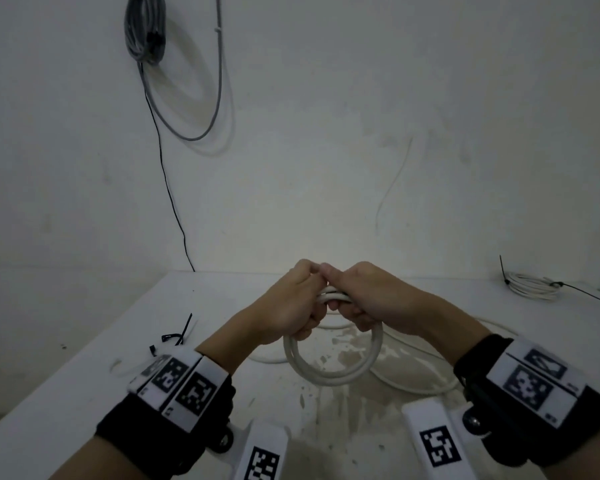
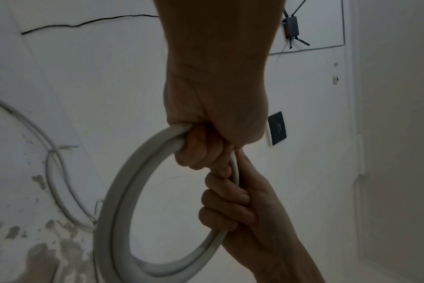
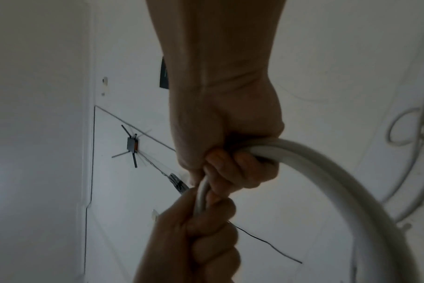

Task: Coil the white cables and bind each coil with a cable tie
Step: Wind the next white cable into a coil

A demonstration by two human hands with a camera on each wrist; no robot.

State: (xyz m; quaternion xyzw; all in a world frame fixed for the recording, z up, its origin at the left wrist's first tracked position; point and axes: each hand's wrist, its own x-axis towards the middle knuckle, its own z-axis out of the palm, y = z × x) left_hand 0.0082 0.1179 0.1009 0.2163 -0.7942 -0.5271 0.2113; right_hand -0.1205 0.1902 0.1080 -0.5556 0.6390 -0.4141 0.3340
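Holding the white cable coil (image 1: 333, 358) up over the tabletop (image 1: 84, 375), you had your left hand (image 1: 284, 306) and right hand (image 1: 368, 299) side by side at its top, each grip clamped round the strands, while a tied coil (image 1: 534, 287) lay far right.

White table (image 1: 84, 358); tied cable coil (image 1: 534, 287); black cable ties (image 1: 179, 336).
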